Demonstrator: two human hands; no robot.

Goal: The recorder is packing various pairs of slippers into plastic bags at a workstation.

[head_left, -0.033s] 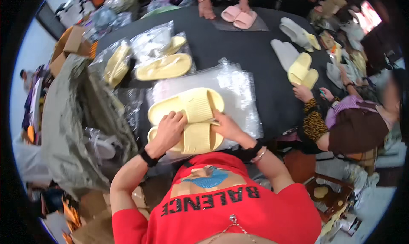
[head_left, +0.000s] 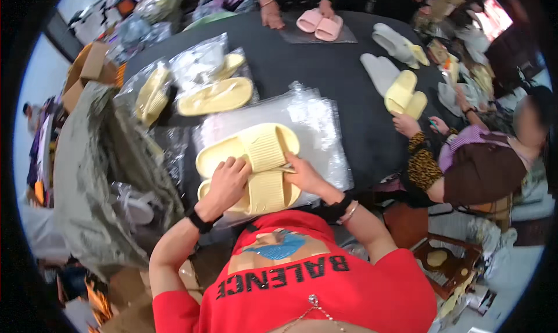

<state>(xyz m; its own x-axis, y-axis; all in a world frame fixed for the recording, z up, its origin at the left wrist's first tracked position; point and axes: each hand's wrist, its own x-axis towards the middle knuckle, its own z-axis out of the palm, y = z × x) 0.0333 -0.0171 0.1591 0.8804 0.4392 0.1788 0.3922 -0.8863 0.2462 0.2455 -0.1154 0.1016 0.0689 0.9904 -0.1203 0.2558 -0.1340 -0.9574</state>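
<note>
A pair of pale yellow ribbed slide slippers lies side by side in front of me: the far slipper (head_left: 264, 146) and the near slipper (head_left: 268, 190). Beneath them is a stack of clear plastic bags (head_left: 317, 121). My left hand (head_left: 229, 181) is closed on the pair where their inner edges meet, its fingers over the far slipper's edge and its wrist across the near one. At the right ends, my right hand (head_left: 306, 173) pinches the pair between the two slippers. Its fingertips are partly hidden.
Bagged yellow slippers (head_left: 215, 97) lie at the far left of the black table (head_left: 314, 60). Across it, another person's hands touch pink slippers (head_left: 328, 28). On the right, a co-worker's hand (head_left: 407, 124) holds a yellow slipper (head_left: 401, 92). A grey-green sack (head_left: 96, 176) stands left.
The whole view has shifted slightly left. My hands keep about the same grip on the yellow slippers.
</note>
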